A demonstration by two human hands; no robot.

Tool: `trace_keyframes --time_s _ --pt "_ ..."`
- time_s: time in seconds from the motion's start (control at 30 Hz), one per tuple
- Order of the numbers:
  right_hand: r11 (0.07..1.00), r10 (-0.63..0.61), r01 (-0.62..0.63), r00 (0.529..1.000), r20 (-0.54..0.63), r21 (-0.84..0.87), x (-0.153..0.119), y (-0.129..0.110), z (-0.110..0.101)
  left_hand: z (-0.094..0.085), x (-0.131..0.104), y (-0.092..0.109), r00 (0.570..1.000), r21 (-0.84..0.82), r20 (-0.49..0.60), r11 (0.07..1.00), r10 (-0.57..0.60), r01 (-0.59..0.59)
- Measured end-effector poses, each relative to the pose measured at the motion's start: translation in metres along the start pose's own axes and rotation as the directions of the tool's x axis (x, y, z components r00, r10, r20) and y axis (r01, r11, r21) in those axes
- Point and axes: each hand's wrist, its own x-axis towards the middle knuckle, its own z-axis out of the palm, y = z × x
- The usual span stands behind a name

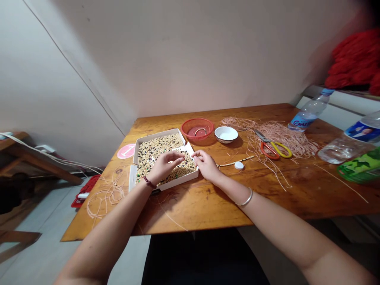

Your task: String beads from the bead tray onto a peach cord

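Note:
A shallow white box [166,183] full of tan, black and green beads lies on the wooden table. Over its beads is my left hand [165,166], thumb and fingers nearly meeting; whatever is between the tips is too small to make out. At the box's right edge, my right hand [206,164] has thumb and forefinger pinched on something I cannot make out. A strand of tan and dark beads [237,162] extends on the table to the right of my right hand, beside a small white cap [239,166].
Behind the box are a red basket [197,136] holding a beaded strand and a white bowl [226,135]. Scissors [271,147] lie on pink cords [291,138]. Bottles [308,111] stand or lie at the right. Loose cord [107,192] and a pink disc [126,151] are left.

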Motion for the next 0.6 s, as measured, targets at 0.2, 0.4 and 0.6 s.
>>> trace_keyframes --time_s 0.2,0.4,0.6 --pt "0.999 0.026 -0.029 0.994 0.103 0.020 -0.003 -0.013 0.000 0.002 -0.004 0.007 0.996 0.125 -0.031 0.989 0.081 -0.077" --pt "0.997 -0.040 0.049 0.991 0.131 -0.064 -0.005 -0.015 0.000 0.004 -0.004 0.009 0.987 0.189 -0.058 0.973 0.147 -0.133" --pt "0.985 -0.016 0.014 1.000 -0.011 -0.173 0.000 -0.003 -0.003 -0.001 -0.006 -0.002 0.987 0.497 -0.126 0.867 0.101 -0.026"
